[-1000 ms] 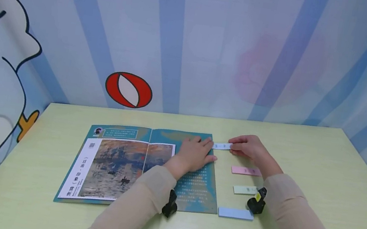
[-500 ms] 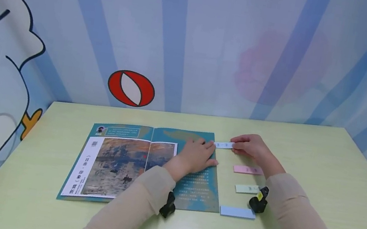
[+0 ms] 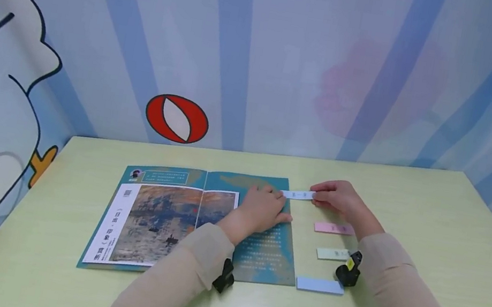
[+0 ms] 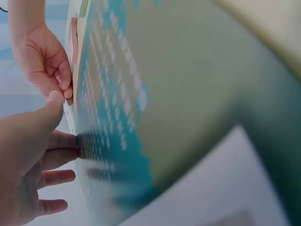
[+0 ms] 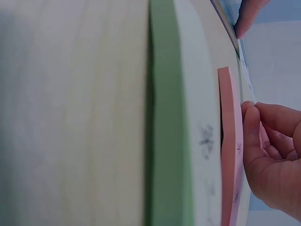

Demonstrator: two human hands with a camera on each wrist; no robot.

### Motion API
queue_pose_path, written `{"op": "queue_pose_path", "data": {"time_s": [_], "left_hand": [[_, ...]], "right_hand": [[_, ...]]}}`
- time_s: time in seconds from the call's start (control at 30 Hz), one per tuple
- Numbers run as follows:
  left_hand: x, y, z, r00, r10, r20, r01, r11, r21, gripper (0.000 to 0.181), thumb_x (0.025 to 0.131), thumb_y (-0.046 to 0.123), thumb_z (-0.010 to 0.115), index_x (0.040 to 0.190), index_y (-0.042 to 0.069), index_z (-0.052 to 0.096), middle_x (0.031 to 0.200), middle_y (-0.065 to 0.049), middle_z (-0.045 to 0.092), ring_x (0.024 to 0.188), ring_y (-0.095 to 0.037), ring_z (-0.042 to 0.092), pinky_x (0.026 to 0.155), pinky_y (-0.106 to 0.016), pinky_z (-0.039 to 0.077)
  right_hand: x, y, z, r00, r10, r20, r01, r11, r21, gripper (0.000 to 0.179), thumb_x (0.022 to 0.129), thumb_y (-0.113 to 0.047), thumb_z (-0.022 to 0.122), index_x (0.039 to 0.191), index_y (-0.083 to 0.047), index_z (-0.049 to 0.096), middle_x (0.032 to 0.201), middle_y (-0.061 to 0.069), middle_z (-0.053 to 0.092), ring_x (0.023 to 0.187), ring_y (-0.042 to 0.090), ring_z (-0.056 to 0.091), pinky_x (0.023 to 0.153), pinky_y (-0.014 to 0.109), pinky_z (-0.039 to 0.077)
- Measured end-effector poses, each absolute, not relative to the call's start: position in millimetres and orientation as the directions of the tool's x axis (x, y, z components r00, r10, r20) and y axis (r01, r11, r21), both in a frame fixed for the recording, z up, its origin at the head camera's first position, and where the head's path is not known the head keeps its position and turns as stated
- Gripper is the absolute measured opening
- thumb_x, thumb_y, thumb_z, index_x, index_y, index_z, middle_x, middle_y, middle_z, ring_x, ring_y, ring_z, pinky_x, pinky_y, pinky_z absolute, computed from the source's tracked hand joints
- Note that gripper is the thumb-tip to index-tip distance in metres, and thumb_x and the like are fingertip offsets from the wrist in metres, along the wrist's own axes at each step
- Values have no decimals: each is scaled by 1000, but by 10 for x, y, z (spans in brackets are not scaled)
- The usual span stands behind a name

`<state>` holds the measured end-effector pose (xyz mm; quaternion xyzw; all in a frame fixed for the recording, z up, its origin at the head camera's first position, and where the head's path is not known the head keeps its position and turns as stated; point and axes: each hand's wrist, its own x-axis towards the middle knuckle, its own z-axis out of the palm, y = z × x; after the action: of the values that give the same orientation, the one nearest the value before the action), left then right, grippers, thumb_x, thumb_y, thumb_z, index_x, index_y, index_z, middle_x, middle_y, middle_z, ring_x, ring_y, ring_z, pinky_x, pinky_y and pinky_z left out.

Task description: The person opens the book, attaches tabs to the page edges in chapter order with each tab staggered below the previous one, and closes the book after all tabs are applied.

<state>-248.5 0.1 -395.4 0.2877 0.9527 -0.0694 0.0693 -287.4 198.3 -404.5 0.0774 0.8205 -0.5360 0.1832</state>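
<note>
An open magazine (image 3: 260,272) with a painting on its pages lies on the table. My left hand (image 3: 260,213) rests on its right page, fingers stretched toward the top right edge. My right hand (image 3: 336,197) pinches the right end of a pale paper strip (image 3: 299,195) with writing on it, between thumb and fingers. The strip's left end overlaps the page's edge by my left fingertips. In the right wrist view, the strip (image 5: 247,75) runs thin from the right hand (image 5: 275,150) toward the left fingers. Under the right wrist lie a pink sticky-note pad (image 3: 331,228) and a green one (image 3: 331,254).
A blue sticky-note pad (image 3: 319,285) lies beside the magazine's lower right corner. The pale table (image 3: 447,236) meets a striped backdrop (image 3: 288,74) at its far edge. A black wrist camera (image 3: 348,271) hangs close above the green pad.
The paper strip has slid slightly left, so its end now lies over the page edge. My left hand has stayed on the page; the head view has shifted a little.
</note>
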Motion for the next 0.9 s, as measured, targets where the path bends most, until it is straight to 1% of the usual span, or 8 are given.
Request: {"op": "queue_pose_path", "data": {"time_s": [0.2,0.37,0.5,0.6,0.73,0.9], "left_hand": [[-2519,19,-3969,-824,549,-142,562,823,-84,57,97,52,32,137,16,48,139,0,47,127,-21,41,102,-44,33],[-2561,34,-3989,-821,552,-147,563,825,-50,59,97,51,30,141,13,41,143,-1,42,130,-22,38,104,-45,31],[-2587,55,-3994,-821,553,-142,565,824,-54,59,98,51,30,143,15,38,144,-1,40,130,-23,37,103,-44,33],[-2594,85,-4022,-829,548,-112,557,827,-73,59,97,51,30,142,15,40,141,-2,42,125,-23,41,100,-44,36],[-2579,130,-4070,-845,529,-78,535,840,-94,60,96,52,31,140,12,43,132,-4,45,117,-22,44,96,-43,39],[-2564,167,-4096,-860,505,-73,510,851,-122,63,96,54,31,139,10,43,129,-4,45,115,-20,43,95,-42,40]], "right_hand": [[-2880,1997,-4045,-922,-71,-381,319,419,-850,36,93,-10,57,126,3,54,124,20,51,85,12,59,80,22,50],[-2897,2023,-4064,-924,-66,-377,315,427,-847,36,92,-10,58,126,2,55,124,20,52,86,13,59,79,21,50],[-2909,2047,-4064,-924,-71,-375,313,419,-852,36,92,-9,58,126,3,54,123,20,52,84,12,60,80,22,50],[-2909,2042,-4061,-926,-71,-370,309,417,-854,36,92,-9,57,126,4,54,122,20,53,81,10,60,78,21,51],[-2897,2010,-4067,-928,-70,-367,309,411,-858,34,92,-7,57,125,5,55,120,20,55,78,9,60,76,20,51],[-2893,1983,-4069,-927,-69,-369,311,409,-858,35,92,-6,57,125,6,54,120,20,55,77,8,60,76,20,51]]}}
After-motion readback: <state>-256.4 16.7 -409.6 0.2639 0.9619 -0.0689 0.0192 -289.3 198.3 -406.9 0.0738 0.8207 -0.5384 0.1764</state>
